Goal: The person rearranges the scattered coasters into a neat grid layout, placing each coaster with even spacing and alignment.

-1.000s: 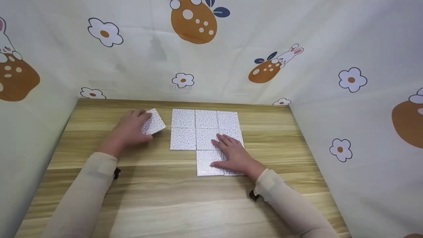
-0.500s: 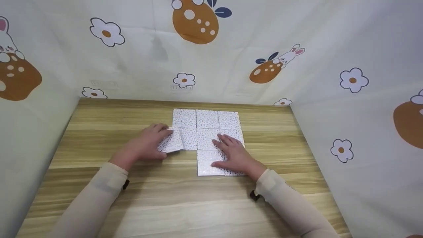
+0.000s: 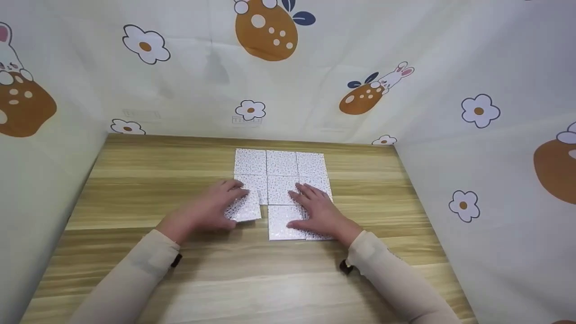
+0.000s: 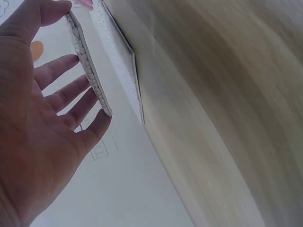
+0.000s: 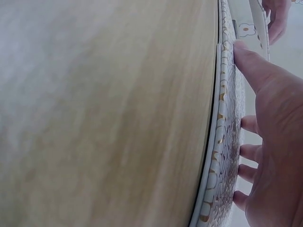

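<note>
My left hand (image 3: 208, 210) grips a square, white speckled tile (image 3: 246, 208) by its edges between thumb and fingers. In the left wrist view this tile (image 4: 90, 66) is off the table, edge on to the camera. In the head view it overlaps part of the middle-row left tile (image 3: 249, 181), beside the lower tile (image 3: 283, 228). Spread fingers of my right hand (image 3: 323, 212) rest on the laid tiles, hiding part of the right-hand ones. The right wrist view has its fingertips touching the speckled top of a tile (image 5: 227, 127).
Several matching tiles (image 3: 281, 163) lie edge to edge on the wood-grain table (image 3: 369, 189). Pale sheeting (image 3: 189, 90) printed with flowers and rabbits rises at the back and both sides.
My left hand has carried its tile from the table's far left, right and nearer to me, to beside the lower tile. The right hand has stayed in place on the laid tiles.
</note>
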`<state>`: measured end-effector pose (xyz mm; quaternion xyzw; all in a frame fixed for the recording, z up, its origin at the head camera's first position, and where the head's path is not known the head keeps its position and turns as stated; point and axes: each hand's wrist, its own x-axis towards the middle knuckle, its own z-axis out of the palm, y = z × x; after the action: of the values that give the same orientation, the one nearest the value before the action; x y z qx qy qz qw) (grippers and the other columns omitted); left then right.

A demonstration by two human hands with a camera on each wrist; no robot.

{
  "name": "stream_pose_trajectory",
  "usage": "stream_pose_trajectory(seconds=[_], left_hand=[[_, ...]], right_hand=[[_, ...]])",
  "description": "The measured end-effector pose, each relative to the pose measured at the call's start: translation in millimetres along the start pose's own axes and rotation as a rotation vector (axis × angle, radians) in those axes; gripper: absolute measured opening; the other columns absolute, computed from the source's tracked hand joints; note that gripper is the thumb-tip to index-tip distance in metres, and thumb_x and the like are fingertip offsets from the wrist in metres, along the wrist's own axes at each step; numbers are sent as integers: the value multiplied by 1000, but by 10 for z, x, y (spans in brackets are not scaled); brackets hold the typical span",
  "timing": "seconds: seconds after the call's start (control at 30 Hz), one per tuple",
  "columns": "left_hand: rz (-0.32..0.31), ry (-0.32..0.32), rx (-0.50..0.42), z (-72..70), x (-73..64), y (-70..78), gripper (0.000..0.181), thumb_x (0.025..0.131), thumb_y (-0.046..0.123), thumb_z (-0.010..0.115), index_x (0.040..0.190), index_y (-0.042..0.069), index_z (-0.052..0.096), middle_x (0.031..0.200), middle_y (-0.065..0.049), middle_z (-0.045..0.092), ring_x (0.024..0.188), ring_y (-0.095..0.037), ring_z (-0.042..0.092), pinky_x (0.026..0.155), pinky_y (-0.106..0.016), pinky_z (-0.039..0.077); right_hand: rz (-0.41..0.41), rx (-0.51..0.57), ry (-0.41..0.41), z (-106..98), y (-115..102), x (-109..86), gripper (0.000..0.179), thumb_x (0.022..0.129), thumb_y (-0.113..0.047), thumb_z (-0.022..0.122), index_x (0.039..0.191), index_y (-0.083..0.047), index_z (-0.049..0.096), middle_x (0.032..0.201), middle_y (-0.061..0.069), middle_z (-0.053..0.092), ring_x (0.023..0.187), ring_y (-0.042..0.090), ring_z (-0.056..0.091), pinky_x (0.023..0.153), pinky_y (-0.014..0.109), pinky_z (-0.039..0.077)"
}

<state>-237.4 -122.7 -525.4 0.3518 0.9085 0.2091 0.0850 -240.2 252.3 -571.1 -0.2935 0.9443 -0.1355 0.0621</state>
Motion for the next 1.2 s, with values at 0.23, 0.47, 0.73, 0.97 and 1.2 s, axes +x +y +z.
stream_pose_trajectory(seconds=[0.23,0.47,0.73,0.97,1.2], left_hand=[[21,-19,-19,29,-23,110,93,80,23,93,163,8,53,169,-20,44,154,-45,41,124,-62,42],[44,-14,-27,72,-32,145,92,80,22,93,162,8,53,168,-18,45,153,-42,42,124,-60,43],[46,-37,11,88,-18,186,91,80,23,90,162,8,54,168,-19,45,153,-43,43,124,-61,43],[97,-56,24,184,-14,226,86,79,21,90,157,1,57,163,-25,49,149,-47,46,124,-60,43],[108,-76,38,298,-3,241,86,79,23,92,156,2,58,162,-24,51,150,-45,47,125,-58,43]], right_hand=[[-6,11,13,-1,-14,-12,101,93,-78,71,172,-20,43,181,11,29,166,39,25,131,66,24],[4,11,3,-10,-23,-16,103,93,-80,70,173,-21,41,182,10,27,167,38,23,131,66,23],[-3,7,8,-8,-26,-5,103,93,-78,71,173,-20,41,181,11,27,166,40,24,132,66,22],[-3,12,5,-9,-20,-4,102,94,-77,72,173,-20,41,181,11,28,166,39,25,132,66,22],[1,8,1,2,-12,1,102,94,-77,71,173,-21,40,182,10,27,166,38,24,132,65,22]])
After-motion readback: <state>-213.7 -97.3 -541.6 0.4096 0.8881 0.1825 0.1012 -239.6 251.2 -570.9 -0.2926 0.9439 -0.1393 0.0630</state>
